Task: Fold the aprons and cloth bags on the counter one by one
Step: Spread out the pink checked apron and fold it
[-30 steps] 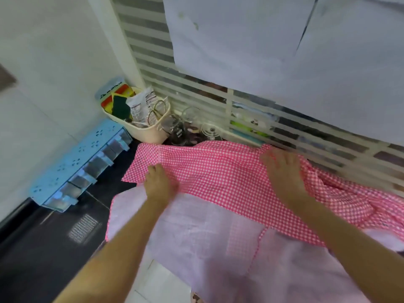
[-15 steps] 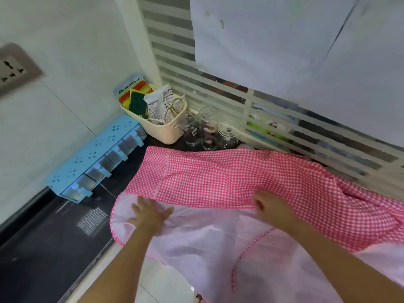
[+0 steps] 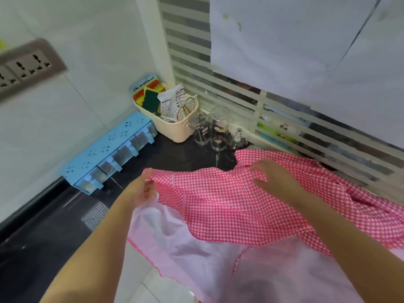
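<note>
On the dark surface (image 3: 175, 154) the apron (image 3: 229, 204) lies half-folded. After smoothing, my left hand (image 3: 142, 191) now pinches its corner; right hand (image 3: 275, 182) on top, grip unclear. Next fold starts, I think.

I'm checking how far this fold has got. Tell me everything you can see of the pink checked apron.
The apron is thin cloth, pink-and-white gingham on one part and pale pink on the other, with pink trim along the edge. It lies rumpled on the dark counter, the checked part doubled over the pale part, which hangs off the front. The left hand pinches its left corner. The right hand rests on its bunched far edge.
</note>
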`<state>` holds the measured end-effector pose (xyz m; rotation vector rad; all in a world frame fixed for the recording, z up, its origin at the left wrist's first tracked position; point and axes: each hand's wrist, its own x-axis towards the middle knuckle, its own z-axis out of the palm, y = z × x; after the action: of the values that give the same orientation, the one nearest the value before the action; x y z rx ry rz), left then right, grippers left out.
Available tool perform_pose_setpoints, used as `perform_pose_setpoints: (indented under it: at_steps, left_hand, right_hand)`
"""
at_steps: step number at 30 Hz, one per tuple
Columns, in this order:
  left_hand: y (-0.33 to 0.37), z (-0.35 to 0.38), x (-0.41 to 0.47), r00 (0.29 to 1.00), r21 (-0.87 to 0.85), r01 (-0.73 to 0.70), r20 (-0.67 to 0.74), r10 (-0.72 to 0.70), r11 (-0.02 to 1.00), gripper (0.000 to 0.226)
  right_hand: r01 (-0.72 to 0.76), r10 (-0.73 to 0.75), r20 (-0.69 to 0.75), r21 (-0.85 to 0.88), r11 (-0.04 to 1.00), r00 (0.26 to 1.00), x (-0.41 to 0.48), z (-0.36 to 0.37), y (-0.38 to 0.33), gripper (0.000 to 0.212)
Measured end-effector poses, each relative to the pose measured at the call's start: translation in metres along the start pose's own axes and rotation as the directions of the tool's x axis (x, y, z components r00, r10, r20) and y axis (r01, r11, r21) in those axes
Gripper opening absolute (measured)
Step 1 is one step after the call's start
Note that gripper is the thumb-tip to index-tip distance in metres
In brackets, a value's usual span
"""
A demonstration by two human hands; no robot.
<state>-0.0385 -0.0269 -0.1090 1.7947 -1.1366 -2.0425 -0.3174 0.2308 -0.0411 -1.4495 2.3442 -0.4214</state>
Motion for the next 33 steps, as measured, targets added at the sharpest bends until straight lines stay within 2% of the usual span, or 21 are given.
perform_pose_setpoints:
  at_steps: [3,6,8,9,11,14,16,18,19,21,22,24,28,30,31,33]
  left_hand:
    - [0.005,0.0,0.009,0.997,-0.013,0.053,0.061,-0.052,0.999,0.054]
    - [0.004,0.009,0.01,0.993,-0.006,0.103,0.064,-0.103,0.995,0.058]
    - [0.006,0.014,0.014,0.996,0.042,0.081,0.034,-0.083,0.996,0.06]
    - [0.009,0.016,0.017,0.997,0.06,0.074,0.028,-0.076,0.995,0.062]
    - [0.019,0.019,0.018,0.994,0.015,0.085,0.06,-0.086,0.996,0.065]
    - [0.054,0.024,0.003,0.988,-0.055,-0.012,0.15,0.02,0.998,0.061]
    - [0.079,0.028,-0.006,0.957,0.056,-0.119,0.272,0.1,0.991,0.066]
    - [0.108,0.034,-0.012,0.91,0.161,-0.235,0.383,0.159,0.959,0.059]
    - [0.121,0.038,-0.011,0.907,0.196,-0.288,0.37,0.201,0.937,0.056]
    - [0.142,0.049,-0.007,0.915,0.267,-0.387,0.23,0.332,0.883,0.059]
    - [0.148,0.054,-0.005,0.902,0.327,-0.431,0.131,0.411,0.841,0.059]
    - [0.15,0.064,0.003,0.833,0.453,-0.495,0.006,0.553,0.741,0.051]
    - [0.123,0.071,0.012,0.757,0.597,-0.483,-0.083,0.648,0.64,0.058]
    - [0.093,0.071,0.008,0.714,0.663,-0.475,-0.094,0.694,0.579,0.046]
    - [0.073,0.071,0.004,0.704,0.692,-0.483,-0.058,0.708,0.536,0.034]
    - [0.028,0.072,-0.011,0.714,0.779,-0.499,0.122,0.689,0.379,0.018]
  right_hand:
    - [0.042,-0.041,0.021,-0.067,0.997,0.999,0.028,0.013,-0.019,0.048]
    - [-0.027,0.044,0.186,-0.094,0.995,0.981,0.049,0.022,-0.024,0.059]
    - [-0.023,0.068,0.268,-0.166,0.986,0.961,0.057,0.027,-0.021,0.056]
    - [-0.003,0.052,0.271,-0.177,0.984,0.961,0.061,0.027,-0.02,0.046]
    - [-0.02,0.052,0.211,-0.149,0.989,0.976,0.065,0.018,-0.014,0.023]
    - [-0.155,0.156,0.015,-0.055,0.986,0.988,0.068,-0.016,-0.004,0.025]
    - [-0.216,0.216,-0.023,-0.003,0.976,0.976,0.063,-0.04,0.0,0.024]
    - [-0.238,0.238,-0.009,-0.029,0.971,0.971,0.058,-0.052,0.003,0.025]
    - [-0.252,0.252,-0.003,-0.055,0.966,0.968,0.057,-0.054,0.003,0.025]
    - [-0.269,0.269,-0.011,-0.082,0.96,0.963,0.057,-0.051,0.004,0.026]
    - [-0.277,0.276,-0.019,-0.087,0.957,0.961,0.059,-0.048,0.004,0.026]
    - [-0.276,0.27,-0.059,-0.136,0.952,0.961,0.064,-0.038,0.006,0.03]
    - [-0.222,0.184,-0.21,-0.177,0.959,0.96,0.069,-0.009,0.013,0.024]
    - [-0.221,0.151,-0.295,-0.217,0.951,0.943,0.067,0.002,0.012,0.019]
    - [-0.211,0.128,-0.328,-0.232,0.949,0.936,0.065,0.007,0.009,0.025]
    - [-0.112,0.028,-0.361,-0.213,0.971,0.932,0.055,0.018,-0.001,0.032]
